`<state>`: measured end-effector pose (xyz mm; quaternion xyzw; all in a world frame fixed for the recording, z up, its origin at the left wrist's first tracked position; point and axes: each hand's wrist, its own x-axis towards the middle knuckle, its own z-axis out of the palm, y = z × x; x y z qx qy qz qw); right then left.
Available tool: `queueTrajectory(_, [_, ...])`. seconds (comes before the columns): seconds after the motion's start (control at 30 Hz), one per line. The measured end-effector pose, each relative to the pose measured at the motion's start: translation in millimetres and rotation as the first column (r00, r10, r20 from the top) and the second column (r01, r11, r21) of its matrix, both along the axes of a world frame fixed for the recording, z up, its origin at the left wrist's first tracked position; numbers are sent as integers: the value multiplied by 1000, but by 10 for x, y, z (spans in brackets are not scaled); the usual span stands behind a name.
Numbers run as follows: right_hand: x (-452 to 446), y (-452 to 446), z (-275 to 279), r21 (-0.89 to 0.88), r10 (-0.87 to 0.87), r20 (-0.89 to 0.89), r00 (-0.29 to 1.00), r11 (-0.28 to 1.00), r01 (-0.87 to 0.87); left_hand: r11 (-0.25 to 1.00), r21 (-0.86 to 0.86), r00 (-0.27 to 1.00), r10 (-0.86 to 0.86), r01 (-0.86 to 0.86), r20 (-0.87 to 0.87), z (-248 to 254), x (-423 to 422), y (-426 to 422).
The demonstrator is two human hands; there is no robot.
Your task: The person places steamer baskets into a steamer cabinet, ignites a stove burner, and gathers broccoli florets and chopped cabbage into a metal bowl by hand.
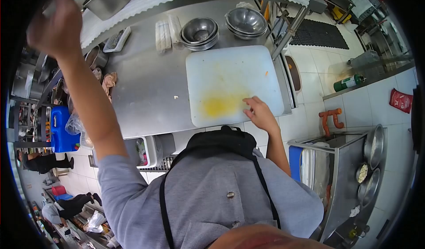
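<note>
My left hand [57, 25] is raised at the upper left, beside the shelf with a steel pot [108, 1] on it. Its fingers are blurred and partly cut off by the dark edge, so I cannot make out whether it grips anything. Over the lower right of a white cutting board [234, 69] is my right hand [262, 115], fingers loosely bent and apart, with nothing in them. A yellow stain marks the board left of that hand, and a small orange scrap [266, 73] lies near its right side.
Stacked steel bowls [199, 31] and a second stack [246, 22] stand behind the board on the steel table [141, 94]. Wrapped white rolls [163, 35] lie beside them. A crumpled cloth [109, 84] and a blue container [61, 129] are at left. Two people work at the far left.
</note>
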<state>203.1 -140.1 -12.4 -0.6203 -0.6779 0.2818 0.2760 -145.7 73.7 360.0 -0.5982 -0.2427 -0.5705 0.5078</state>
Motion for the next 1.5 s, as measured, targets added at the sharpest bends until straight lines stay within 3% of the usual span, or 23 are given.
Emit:
queueTrajectory(0.07, [50, 197, -19, 141, 5, -59, 998, 990, 3, 865, -189, 885, -449, 464, 118, -589, 17, -198])
queueTrajectory(0.1, [118, 379, 6, 145, 9, -28, 1000, 989, -4, 836, -181, 855, -496, 518, 151, -899, 118, -301])
queueTrajectory(0.13, [200, 588, 31, 147, 12, 5, 1000, 989, -12, 842, -361, 914, -338, 400, 223, -1281, 249, -586])
queueTrajectory(0.17, [300, 867, 27, 181, 10, 58, 998, 983, -20, 798, -530, 955, -281, 288, 95, -1576, 220, -701])
queueTrajectory(0.23, [464, 1422, 2, 245, 2, 112, 994, 969, -30, 542, -762, 926, -319, 354, 203, -2217, 319, -839])
queueTrajectory(0.3, [571, 2088, -10, 497, -240, 361, 901, 867, 31, 340, -872, 934, -195, 352, 301, -3085, 207, -925])
queueTrajectory(0.37, [766, 2726, -254, 431, -273, 573, 773, 902, -1, 297, -868, 917, -143, 398, 372, -3543, 145, -1134])
queueTrajectory(0.4, [768, 2883, -224, 384, -253, 617, 745, 923, -5, 191, -879, 899, -55, 436, 434, -3649, 102, -1282])
queueTrajectory(0.43, [758, 2917, -239, 314, -217, 667, 713, 949, -4, 145, -885, 895, 0, 442, 447, -3589, 75, -1450])
queueTrajectory(0.5, [757, 3023, -193, 186, -132, 574, 808, 982, 28, 94, -877, 874, 90, 471, 478, -3666, -129, -1658])
queueTrajectory(0.67, [786, 3073, -72, 212, -159, 466, 870, 975, 65, 133, -830, 738, 398, 542, 545, -4022, -499, -2042])
queueTrajectory(0.8, [943, 3196, -22, 118, -89, 383, 919, 992, 47, 83, -813, 699, 465, 577, 543, -3997, -435, -2108])
queueTrajectory(0.83, [988, 3263, 18, 58, -57, 362, 931, 998, 39, 121, -812, 726, 388, 571, 568, -4013, -379, -2049])
queueTrajectory(0.9, [1040, 3355, -104, 255, -158, 517, 842, 967, 25, 91, -858, 806, 305, 505, 507, -4037, -315, -1835])
queueTrajectory(0.93, [1102, 3399, -199, 327, -156, 480, 863, 945, -10, -9, -902, 862, 298, 432, 410, -4052, -283, -1734])
queueTrajectory(1.0, [1088, 3172, 51, 535, -41, 374, 927, 826, -179, 43, -905, 892, 152, 424, 425, -4048, -85, -1360])
queueTrajectory(1.07, [895, 2769, 503, 540, 24, 368, 929, 808, -235, 109, -922, 927, 20, 371, 375, -3914, 152, -841])
queueTrajectory(1.1, [807, 2497, 605, 598, 28, 308, 951, 772, -216, 41, -908, 907, 41, 418, 419, -3795, 285, -556])
queueTrajectory(1.17, [754, 1949, 754, 569, 69, 328, 942, 782, -255, 59, -915, 917, -19, 399, 399, -3549, 585, 22])
queueTrajectory(1.23, [687, 1359, 666, 583, 158, 329, 931, 742, -332, 172, -901, 915, -137, 399, 379, -3475, 962, 645])
queueTrajectory(1.3, [715, 741, 596, 552, 194, 393, 899, 732, -400, 216, -950, 960, -217, 224, 177, -3391, 1457, 1124])
queueTrajectory(1.37, [669, 191, 600, 426, 213, 446, 870, 804, -415, 193, -979, 969, -247, 63, 14, -3497, 1998, 1540])
queueTrajectory(1.5, [606, -438, 436, 300, 164, 447, 879, 899, -320, -135, -964, 967, -145, -231, -211, -3705, 2829, 1956])
